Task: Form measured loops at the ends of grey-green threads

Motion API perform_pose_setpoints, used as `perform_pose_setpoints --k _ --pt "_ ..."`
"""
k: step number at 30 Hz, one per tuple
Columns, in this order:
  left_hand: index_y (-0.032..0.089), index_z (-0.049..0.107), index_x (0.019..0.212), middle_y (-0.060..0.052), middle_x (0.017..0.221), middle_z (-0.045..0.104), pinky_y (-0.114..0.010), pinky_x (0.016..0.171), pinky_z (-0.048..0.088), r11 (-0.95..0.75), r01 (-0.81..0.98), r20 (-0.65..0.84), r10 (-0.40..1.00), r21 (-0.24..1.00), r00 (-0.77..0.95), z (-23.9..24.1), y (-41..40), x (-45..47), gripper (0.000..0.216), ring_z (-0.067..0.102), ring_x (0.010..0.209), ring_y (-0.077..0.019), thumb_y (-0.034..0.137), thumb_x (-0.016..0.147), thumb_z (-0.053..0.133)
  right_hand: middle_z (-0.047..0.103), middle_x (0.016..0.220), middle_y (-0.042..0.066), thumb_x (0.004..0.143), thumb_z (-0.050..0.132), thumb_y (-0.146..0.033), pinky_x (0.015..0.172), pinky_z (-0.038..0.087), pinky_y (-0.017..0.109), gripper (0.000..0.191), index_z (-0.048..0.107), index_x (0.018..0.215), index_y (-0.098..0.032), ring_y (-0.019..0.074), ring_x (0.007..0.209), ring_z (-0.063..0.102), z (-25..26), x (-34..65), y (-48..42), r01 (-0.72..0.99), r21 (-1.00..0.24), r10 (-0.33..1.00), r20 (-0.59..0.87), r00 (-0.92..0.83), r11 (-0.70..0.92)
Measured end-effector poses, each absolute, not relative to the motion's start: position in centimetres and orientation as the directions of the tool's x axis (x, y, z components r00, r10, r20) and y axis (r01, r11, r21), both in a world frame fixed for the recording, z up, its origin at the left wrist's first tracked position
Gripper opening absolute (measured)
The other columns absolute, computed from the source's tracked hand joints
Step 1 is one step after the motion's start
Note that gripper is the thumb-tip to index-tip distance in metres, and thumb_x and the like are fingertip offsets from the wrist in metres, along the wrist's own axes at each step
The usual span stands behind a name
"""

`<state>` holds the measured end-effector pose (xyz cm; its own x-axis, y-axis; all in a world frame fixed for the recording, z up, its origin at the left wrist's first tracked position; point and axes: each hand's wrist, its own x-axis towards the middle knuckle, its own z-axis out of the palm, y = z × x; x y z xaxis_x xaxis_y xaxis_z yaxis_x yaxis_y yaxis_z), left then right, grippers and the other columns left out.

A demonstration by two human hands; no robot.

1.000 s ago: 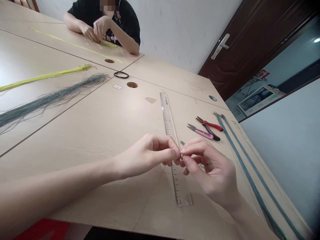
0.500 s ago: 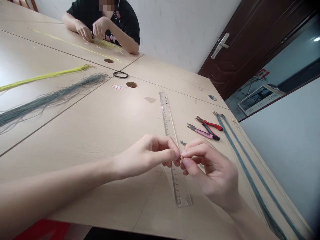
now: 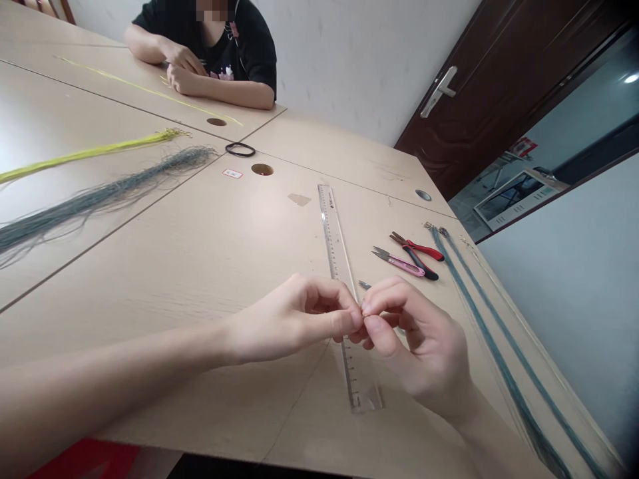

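Observation:
My left hand (image 3: 299, 313) and my right hand (image 3: 426, 342) meet fingertip to fingertip above a clear plastic ruler (image 3: 357, 382). Both are closed in a pinch on a tiny gold-coloured piece (image 3: 364, 316), which the fingertips almost wholly cover; its exact kind does not show. The ruler lies lengthwise on the table, its middle hidden under my fingers. Just beyond my right hand a metal tip (image 3: 364, 285) of some tool pokes out, the rest covered. Pink-handled thread snips (image 3: 402, 263) and red-and-black pliers (image 3: 422, 254) lie further right, touching or overlapping.
Teal strand bundles (image 3: 479, 313) run along the table's right edge. On the left lie a yellow bundle (image 3: 100, 153) and a frayed grey-blue bundle (image 3: 100, 189). A black band (image 3: 240, 150) and a cable hole (image 3: 262, 169) are ahead. Across the table sits another person (image 3: 219, 66).
My hands keep nearly the same place; their fingertips have closed further over the tiny gold-coloured piece. The person opposite has lowered their forearm onto the table.

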<state>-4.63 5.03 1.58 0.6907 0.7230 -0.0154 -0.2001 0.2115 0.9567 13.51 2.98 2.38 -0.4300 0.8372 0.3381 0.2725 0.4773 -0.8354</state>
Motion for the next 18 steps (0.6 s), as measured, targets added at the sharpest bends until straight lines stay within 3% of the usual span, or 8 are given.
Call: perform_pose_setpoints --k 11,15,18 --pt "0.011 0.060 0.078 0.001 0.075 0.061 -0.017 0.068 0.043 0.135 -0.131 -0.008 0.725 0.982 0.689 1.6 5.1 -4.7 0.014 0.054 0.072 -0.0077 0.020 0.087 0.053 0.054 0.078 -0.002 0.085 0.051 -0.013 0.052 0.049 0.021 0.010 0.053 0.077 -0.019 0.0095 0.066 0.058 2.5 13.4 3.2 0.360 -0.817 0.865 0.299 -0.402 0.450" --pt "0.013 0.061 0.079 -0.002 0.077 0.063 -0.021 0.067 0.043 -0.034 0.117 -0.061 0.694 0.993 0.718 2.0 4.7 -4.8 0.017 0.056 0.073 -0.0121 0.025 0.086 0.052 0.054 0.067 -0.001 0.084 0.054 -0.025 0.046 0.048 0.020 0.011 0.053 0.075 -0.018 0.0107 0.058 0.057 2.6 14.1 4.7 0.496 -0.808 0.947 0.265 -0.180 0.320" --pt "0.013 0.062 0.080 -0.003 0.079 0.063 -0.022 0.067 0.044 -0.264 0.167 0.036 0.623 0.950 0.781 1.8 4.3 -4.7 0.014 0.056 0.072 -0.0127 0.021 0.085 0.050 0.055 0.060 -0.002 0.083 0.056 -0.036 0.044 0.050 0.020 0.018 0.054 0.079 -0.018 0.0095 0.050 0.055 2.3 15.2 6.2 0.497 -0.842 0.973 0.232 -0.017 0.210"
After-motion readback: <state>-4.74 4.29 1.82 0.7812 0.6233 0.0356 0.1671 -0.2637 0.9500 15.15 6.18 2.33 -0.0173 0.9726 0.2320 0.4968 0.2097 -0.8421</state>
